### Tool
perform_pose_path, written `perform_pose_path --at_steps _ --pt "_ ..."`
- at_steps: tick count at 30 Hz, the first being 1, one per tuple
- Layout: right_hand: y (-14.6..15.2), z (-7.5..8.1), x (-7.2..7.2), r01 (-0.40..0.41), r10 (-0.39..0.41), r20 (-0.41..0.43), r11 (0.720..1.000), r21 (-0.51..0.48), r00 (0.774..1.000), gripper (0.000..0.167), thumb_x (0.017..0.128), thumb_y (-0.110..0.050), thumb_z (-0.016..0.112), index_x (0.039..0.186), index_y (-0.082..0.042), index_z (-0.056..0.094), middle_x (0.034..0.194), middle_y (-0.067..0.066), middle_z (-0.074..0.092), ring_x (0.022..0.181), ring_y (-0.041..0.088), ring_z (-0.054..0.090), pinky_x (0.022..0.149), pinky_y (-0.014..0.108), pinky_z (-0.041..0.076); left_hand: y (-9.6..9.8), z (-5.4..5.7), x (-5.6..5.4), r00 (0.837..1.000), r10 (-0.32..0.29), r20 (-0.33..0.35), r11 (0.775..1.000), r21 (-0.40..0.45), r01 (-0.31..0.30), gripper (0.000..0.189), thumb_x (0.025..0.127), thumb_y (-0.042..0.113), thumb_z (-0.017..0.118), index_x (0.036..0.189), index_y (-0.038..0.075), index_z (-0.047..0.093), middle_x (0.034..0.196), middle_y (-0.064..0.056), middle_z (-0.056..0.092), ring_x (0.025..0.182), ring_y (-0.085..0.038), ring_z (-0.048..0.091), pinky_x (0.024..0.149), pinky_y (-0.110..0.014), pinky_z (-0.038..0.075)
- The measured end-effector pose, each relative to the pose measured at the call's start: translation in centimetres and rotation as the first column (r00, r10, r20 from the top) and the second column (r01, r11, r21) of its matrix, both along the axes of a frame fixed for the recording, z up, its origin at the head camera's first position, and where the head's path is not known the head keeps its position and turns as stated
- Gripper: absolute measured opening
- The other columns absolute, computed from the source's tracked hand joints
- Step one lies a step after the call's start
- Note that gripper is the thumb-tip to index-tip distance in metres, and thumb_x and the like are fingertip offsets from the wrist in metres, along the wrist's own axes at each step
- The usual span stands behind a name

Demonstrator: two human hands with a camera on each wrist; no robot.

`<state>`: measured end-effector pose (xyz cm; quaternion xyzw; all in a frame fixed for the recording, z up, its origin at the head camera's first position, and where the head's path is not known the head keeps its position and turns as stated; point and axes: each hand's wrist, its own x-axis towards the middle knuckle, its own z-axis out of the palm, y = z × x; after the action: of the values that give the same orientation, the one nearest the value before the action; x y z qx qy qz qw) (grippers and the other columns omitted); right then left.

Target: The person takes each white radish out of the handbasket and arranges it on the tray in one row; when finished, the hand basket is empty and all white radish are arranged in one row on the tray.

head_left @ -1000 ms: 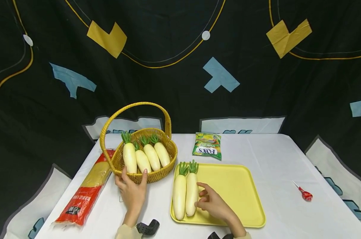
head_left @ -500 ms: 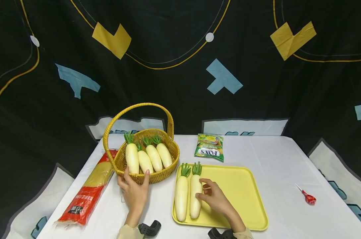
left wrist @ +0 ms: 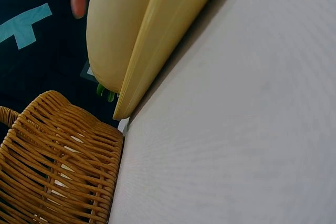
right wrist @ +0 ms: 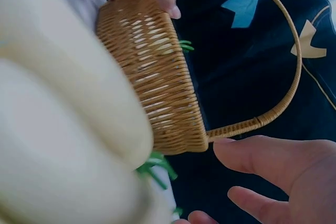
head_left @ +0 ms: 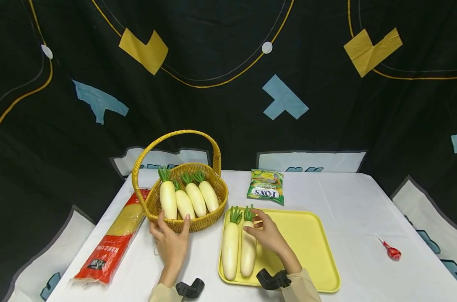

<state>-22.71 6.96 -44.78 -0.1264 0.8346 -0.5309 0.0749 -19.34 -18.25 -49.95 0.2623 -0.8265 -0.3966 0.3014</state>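
Left hand (head_left: 171, 244) and right hand (head_left: 270, 235) are spread over white table (head_left: 358, 226), black cloth (head_left: 213, 111) behind.

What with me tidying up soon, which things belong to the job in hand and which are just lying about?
Seemingly part of the job:
basket, held by the left hand
four radishes in it
tray
two radishes on it, the right hand at one's leafy end

Apparently just lying about, untouched:
long red and yellow packet
green bag
lollipop

"FOX'S" and "SPRING TEA" in print on the green and yellow packet (head_left: 266, 186)
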Motion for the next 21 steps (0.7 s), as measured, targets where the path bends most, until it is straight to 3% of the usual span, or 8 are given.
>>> perform_pose_path --at_steps 6,13,21 --pt "-2.1 2.0 -2.1 -0.04 0.04 -0.013 0.998 -0.04 0.999 0.054 0.082 -0.018 0.064 0.132 -0.014 0.043 0.115 0.02 0.052 0.092 0.022 0.057 0.068 0.031 0.049 0.1 0.0 0.0 1.0 0.002 -0.003 1.0 0.005 -0.002 0.085 0.076 0.056 0.062 0.141 0.02 0.021 0.143 -0.03 0.008 0.113 -0.055 0.037 0.086 -0.061 0.033" --pt "-6.0 4.4 -4.5 -0.148 0.146 -0.034 0.988 -0.047 0.989 0.06 0.083 -0.023 0.063 0.137 -0.014 0.037 0.12 0.021 0.05 0.101 0.027 0.056 0.075 0.033 0.05 0.1 -0.1 0.0 1.0 0.002 -0.001 1.0 0.008 -0.002 0.085 0.076 0.056 0.062 0.141 0.02 0.021 0.143 -0.03 0.008 0.111 -0.056 0.037 0.085 -0.061 0.034" --pt "-11.8 5.4 -5.8 -0.222 0.221 -0.06 0.975 -0.013 0.973 0.061 0.083 -0.023 0.064 0.138 -0.015 0.036 0.125 0.017 0.049 0.108 0.029 0.054 0.08 0.035 0.05 0.0 -0.1 0.0 1.0 0.014 -0.005 1.0 -0.008 -0.014 0.085 0.076 0.056 0.062 0.141 0.02 0.021 0.143 -0.03 0.01 0.111 -0.054 0.038 0.087 -0.062 0.034"
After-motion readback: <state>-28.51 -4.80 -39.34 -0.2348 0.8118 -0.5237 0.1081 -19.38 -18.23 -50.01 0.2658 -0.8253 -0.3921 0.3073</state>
